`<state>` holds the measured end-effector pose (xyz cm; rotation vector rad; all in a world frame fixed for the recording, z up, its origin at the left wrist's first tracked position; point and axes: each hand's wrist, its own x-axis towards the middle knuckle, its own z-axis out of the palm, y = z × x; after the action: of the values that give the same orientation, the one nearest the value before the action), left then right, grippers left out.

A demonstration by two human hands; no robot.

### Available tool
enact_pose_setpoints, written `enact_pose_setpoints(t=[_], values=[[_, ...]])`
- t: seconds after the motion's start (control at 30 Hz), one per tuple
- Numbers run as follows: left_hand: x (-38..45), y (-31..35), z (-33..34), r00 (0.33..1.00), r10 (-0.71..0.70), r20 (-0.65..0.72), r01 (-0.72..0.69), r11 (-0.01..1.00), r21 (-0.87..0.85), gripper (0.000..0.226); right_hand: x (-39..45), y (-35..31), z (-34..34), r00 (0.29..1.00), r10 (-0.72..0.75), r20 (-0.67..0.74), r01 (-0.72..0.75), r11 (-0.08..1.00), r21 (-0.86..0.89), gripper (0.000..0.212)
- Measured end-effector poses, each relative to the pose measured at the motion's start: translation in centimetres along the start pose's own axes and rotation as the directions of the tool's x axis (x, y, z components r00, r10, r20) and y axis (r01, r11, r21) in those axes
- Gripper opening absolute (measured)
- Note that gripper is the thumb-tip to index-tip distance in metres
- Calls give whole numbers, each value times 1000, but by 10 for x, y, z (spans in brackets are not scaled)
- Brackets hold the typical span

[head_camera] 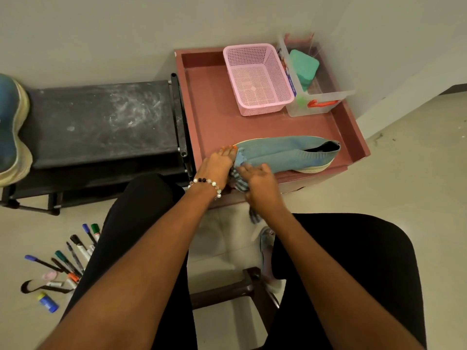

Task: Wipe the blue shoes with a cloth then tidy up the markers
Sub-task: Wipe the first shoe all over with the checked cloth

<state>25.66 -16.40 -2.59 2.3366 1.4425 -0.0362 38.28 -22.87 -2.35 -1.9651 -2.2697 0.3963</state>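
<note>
A light blue knit shoe (pixel 285 154) lies on its side on the maroon tray table (pixel 214 117), toe pointing left. My left hand (pixel 217 165) holds the toe of the shoe. My right hand (pixel 262 188) presses a blue striped cloth (pixel 238 181) against the toe, and the cloth's end hangs down below my wrist. Several markers (pixel 73 253) lie scattered on the floor at the lower left. A second blue shoe (pixel 11 130) lies sole-up on the black rack at the far left.
A pink basket (pixel 257 79) and a clear box (pixel 316 102) with a green sponge stand at the back of the tray table. A black shoe rack (pixel 101 122) is to the left. A dark stool (pixel 242 286) stands between my knees.
</note>
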Motion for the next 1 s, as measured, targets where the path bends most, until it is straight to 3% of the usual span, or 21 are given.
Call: enact_pose_setpoints(t=[0.07, 0.13, 0.3, 0.4, 0.57, 0.7, 0.83, 1.0], values=[[1, 0, -3, 997, 4, 74, -2, 1000, -28, 92, -5, 28, -13, 1000, -13, 8, 14, 992, -128, 53], [3, 0, -6, 988, 7, 151, 1, 998, -57, 98, -7, 55, -20, 994, 72, -84, -87, 978, -189, 43], [2, 3, 0, 984, 11, 180, -11, 1000, -1, 91, -5, 75, -23, 901, 382, -205, -420, 886, -197, 34], [-1, 3, 6, 987, 8, 159, -17, 998, 55, 84, 2, 43, -10, 814, 539, -215, -563, 824, -68, 33], [-7, 3, 11, 997, 41, 65, -49, 992, 118, 62, 10, -16, 16, 904, 414, -104, -411, 910, 47, 37], [-9, 6, 10, 998, 51, 41, -57, 986, 154, 58, 2, -10, 5, 976, 215, -18, -215, 976, -14, 43], [-7, 4, 11, 996, 38, 82, -53, 981, 189, 65, -1, 32, -13, 997, 73, 12, -70, 979, -193, 40], [-8, 5, 9, 991, 24, 128, -44, 987, 155, 77, -9, 76, -36, 976, 192, -100, -216, 890, -402, 25]])
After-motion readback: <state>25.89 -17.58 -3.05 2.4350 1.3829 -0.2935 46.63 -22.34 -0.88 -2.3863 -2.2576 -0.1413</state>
